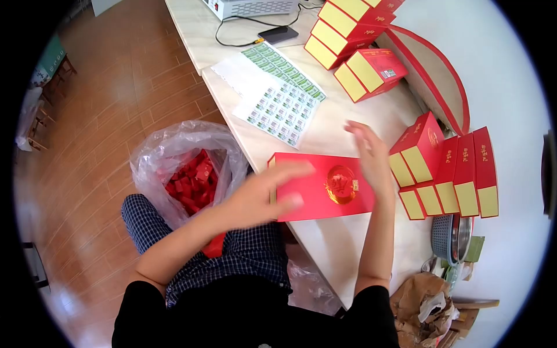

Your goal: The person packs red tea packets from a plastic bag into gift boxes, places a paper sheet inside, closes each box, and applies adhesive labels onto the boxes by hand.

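A flat red box (310, 194) with a gold round emblem lies on the table in front of me. My left hand (261, 194) is over its left part, somewhat blurred, with fingers spread and nothing held. By the box's right end is my right hand (371, 153), raised with its fingers apart and empty. Whether either hand touches the box I cannot tell. Beyond the box lie a sheet of small printed labels (281, 113) and a green-patterned sheet (284, 66).
Red and yellow boxes stand stacked at the right (464, 174) and far right back (348, 29). A plastic bag (148, 156) of red pieces is left of the table (232, 124). A phone (278, 34), a cable, a grey basket (442, 235) and brown paper (412, 296) are around.
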Tool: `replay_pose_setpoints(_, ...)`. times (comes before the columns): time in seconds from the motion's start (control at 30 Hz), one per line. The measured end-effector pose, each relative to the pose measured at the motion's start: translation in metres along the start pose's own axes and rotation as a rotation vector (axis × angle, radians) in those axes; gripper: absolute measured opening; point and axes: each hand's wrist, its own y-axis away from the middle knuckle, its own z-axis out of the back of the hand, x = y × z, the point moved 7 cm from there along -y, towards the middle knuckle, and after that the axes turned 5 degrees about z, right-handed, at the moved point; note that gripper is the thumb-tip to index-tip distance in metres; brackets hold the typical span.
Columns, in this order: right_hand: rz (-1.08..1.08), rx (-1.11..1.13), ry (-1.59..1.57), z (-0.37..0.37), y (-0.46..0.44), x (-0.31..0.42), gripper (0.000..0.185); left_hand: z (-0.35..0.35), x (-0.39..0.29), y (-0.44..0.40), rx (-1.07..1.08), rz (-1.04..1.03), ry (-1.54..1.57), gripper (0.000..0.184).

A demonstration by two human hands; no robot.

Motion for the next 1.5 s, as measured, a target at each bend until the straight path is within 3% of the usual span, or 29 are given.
replay_pose_setpoints(0.03, 0.181, 0.084, 0.071, -0.021, -0.014, 0.003, 0.034, 0.02, 0.018, -0.002, -0.107, 0.095, 0.262, 0.052)
replay_pose_setpoints(0.17, 0.428, 0.318, 0.358, -0.109, -0.075, -0.004, 0.041, 0.08, 0.111, 0.001, -0.654, 0.317, 0.387, 0.042)
replay_pose_setpoints(0.23, 0.452, 0.349, 0.43, -0.14, -0.093, -0.011, 0.045, 0.087, 0.135, 0.005, -0.683, 0.368, 0.366, 0.044)
replay_pose_setpoints(0.3, 0.386, 0.632, 0.474, -0.178, -0.097, -0.019, 0.049, 0.092, 0.155, 0.012, -0.725, 0.43, 0.345, 0.045)
replay_pose_setpoints(0.4, 0.475, 0.746, 0.392, -0.195, -0.076, 0.008, 0.05, 0.08, 0.179, 0.021, -0.652, 0.722, 0.597, 0.047)
replay_pose_setpoints(0.57, 0.453, 0.833, 0.041, -0.196, -0.054, 0.038, 0.04, 0.094, 0.188, 0.008, -0.6, 0.645, 0.605, 0.045)
replay_pose_setpoints(0.7, 0.507, 0.609, -0.016, -0.184, -0.061, 0.044, 0.029, 0.098, 0.168, -0.011, -0.533, 0.538, 0.612, 0.033)
replay_pose_setpoints(0.77, 0.698, 0.218, 0.075, -0.158, -0.066, 0.061, 0.023, 0.096, 0.158, -0.019, -0.497, 0.543, 0.602, 0.029)
replay_pose_setpoints(0.8, 0.722, 0.134, 0.063, -0.153, -0.067, 0.065, 0.023, 0.092, 0.154, -0.024, -0.434, 0.51, 0.599, 0.029)
replay_pose_setpoints(0.9, 0.791, 0.036, 0.121, -0.145, -0.067, 0.069, 0.021, 0.084, 0.138, -0.031, -0.346, 0.48, 0.611, 0.03)
replay_pose_setpoints(1.07, 0.862, -0.054, 0.148, -0.135, -0.066, 0.074, 0.015, 0.079, 0.135, -0.034, -0.444, 0.466, 0.84, 0.029)
replay_pose_setpoints(1.5, 0.961, -0.01, 0.17, -0.136, -0.062, 0.081, 0.011, 0.087, 0.169, -0.033, -0.6, 0.558, 0.735, 0.034)
